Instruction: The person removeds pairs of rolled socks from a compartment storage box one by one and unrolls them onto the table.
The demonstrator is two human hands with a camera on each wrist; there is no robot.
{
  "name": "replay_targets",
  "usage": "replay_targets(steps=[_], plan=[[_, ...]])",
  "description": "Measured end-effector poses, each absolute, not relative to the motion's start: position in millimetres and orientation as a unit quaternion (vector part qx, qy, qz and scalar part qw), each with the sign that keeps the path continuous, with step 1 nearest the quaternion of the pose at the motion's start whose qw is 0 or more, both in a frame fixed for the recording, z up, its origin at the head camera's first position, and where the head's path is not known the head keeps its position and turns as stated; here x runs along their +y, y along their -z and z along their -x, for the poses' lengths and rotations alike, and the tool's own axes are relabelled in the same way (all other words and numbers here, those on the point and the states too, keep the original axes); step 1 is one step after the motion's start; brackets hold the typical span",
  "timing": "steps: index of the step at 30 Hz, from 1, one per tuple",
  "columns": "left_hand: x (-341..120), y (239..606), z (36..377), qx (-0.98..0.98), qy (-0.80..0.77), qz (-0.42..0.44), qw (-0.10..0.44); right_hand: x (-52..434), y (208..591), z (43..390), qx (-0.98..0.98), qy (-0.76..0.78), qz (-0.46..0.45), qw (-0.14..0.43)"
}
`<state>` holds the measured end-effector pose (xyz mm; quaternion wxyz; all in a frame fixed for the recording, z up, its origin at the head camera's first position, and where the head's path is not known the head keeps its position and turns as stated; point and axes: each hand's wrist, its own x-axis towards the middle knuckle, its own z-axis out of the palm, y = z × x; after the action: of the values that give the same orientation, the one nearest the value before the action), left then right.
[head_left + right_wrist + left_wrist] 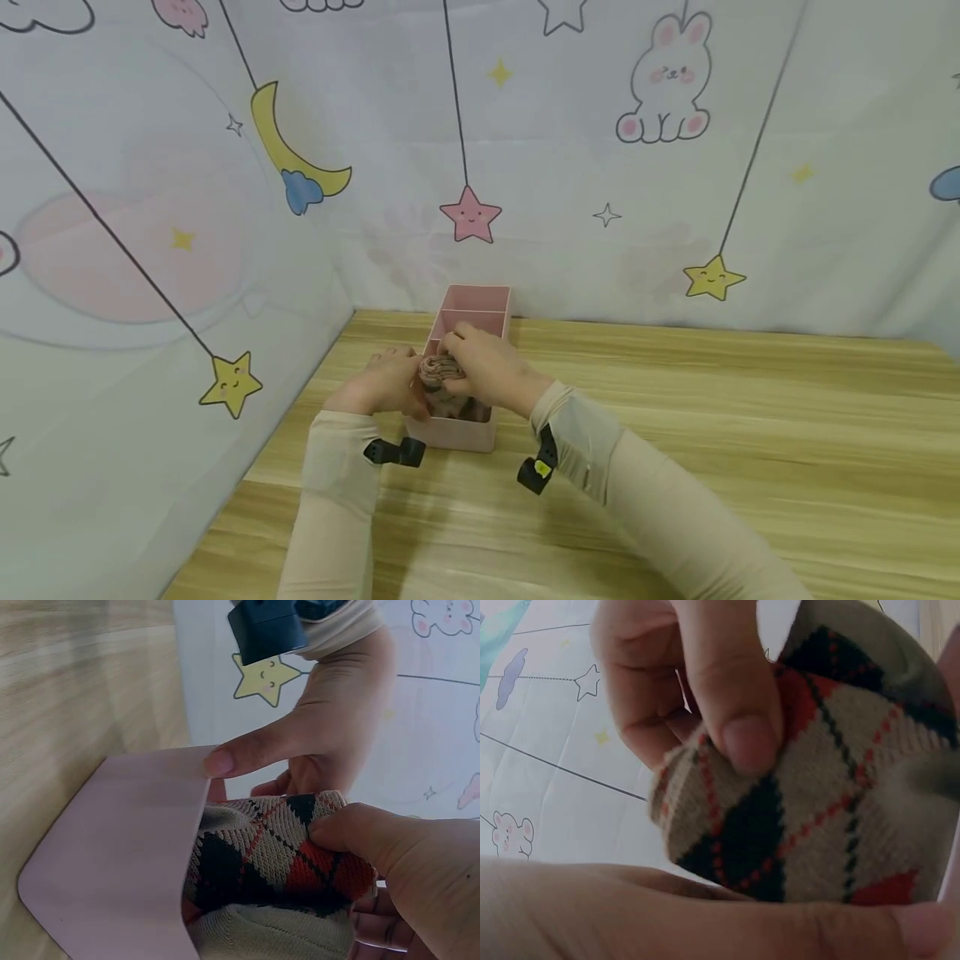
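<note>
A folded argyle sock [440, 371], beige with dark and red diamonds, stands partly out of the front compartment of a pink divided box [450, 435]. My right hand [491, 367] pinches its upper end; in the left wrist view the thumb [751, 742] presses on the knit. At the box's left side, my left hand [386, 383] holds the wall, its thumb [221, 761] on the rim near the front corner in the right wrist view. Beside the argyle part, plain beige knit [274, 930] shows in the same opening. The sock's lower end is hidden inside the box.
The box's rear compartments [476, 297] lie beyond my right hand. It stands on a wood-grain table [675, 433], near a printed cloth backdrop [570, 233] behind and on the left. Each wrist wears a small black camera [395, 452].
</note>
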<state>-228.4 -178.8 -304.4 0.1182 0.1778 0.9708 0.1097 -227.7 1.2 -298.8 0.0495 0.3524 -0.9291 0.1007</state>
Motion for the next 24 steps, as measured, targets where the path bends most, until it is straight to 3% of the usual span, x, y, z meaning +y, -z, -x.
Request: replay_targets(steps=[9,24], plan=[[-178,303,227,0.970,-0.110,-0.186,0.110,17,278,220,-0.935,-0.118,-0.329,0.062],[-167,299,226,0.977,-0.079,-0.176,0.093,60,272,203,-0.923,-0.127,-0.331,0.150]])
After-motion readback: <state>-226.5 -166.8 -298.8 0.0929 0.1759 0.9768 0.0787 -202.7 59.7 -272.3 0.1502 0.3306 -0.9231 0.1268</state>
